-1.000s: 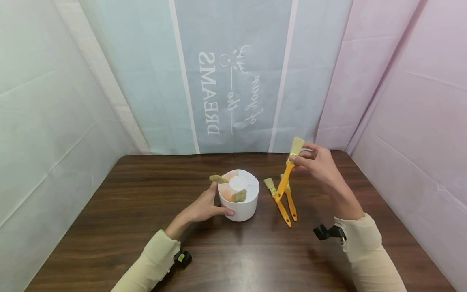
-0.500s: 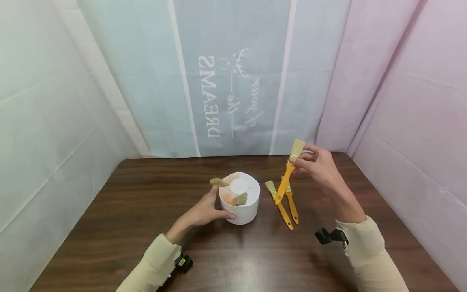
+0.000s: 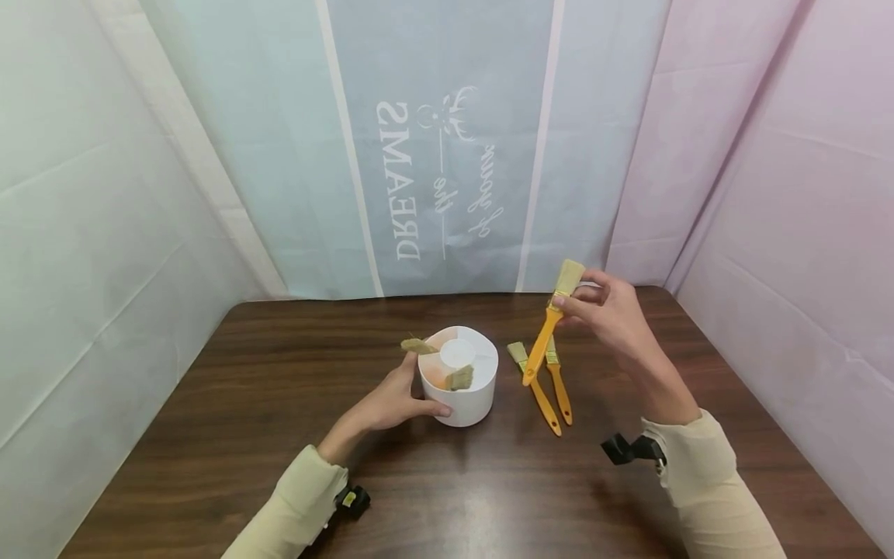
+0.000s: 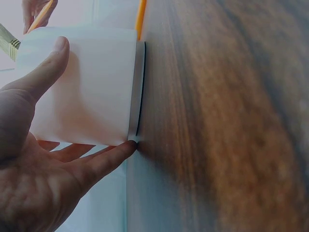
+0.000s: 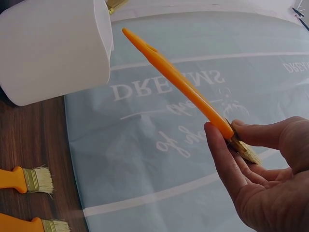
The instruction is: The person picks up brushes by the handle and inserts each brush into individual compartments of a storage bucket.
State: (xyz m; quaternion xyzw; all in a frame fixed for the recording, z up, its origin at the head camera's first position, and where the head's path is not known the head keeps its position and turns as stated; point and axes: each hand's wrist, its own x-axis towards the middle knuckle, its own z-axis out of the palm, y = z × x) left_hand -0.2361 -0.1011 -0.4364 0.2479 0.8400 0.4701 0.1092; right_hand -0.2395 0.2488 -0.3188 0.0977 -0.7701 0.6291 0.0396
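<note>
My left hand grips a white round divided organizer standing on the table, thumb on the near side and fingers round the far side, as the left wrist view shows. Two paintbrushes stand in it bristles up; one's bristles lean over the near compartment, the other's poke out at the left rim. My right hand pinches a yellow-handled paintbrush by its metal band, raised above the table to the organizer's right. Its bristles point up and the handle slants down to the left.
Two more yellow paintbrushes lie on the table right of the organizer, one on the left and one on the right. The dark wooden table ends at a hanging cloth with mirrored lettering. Pale cloth walls stand on both sides.
The lower end of the held paintbrush's handle has shifted slightly left, towards the organizer. My left hand keeps its grip, and the lying brushes stay put.
</note>
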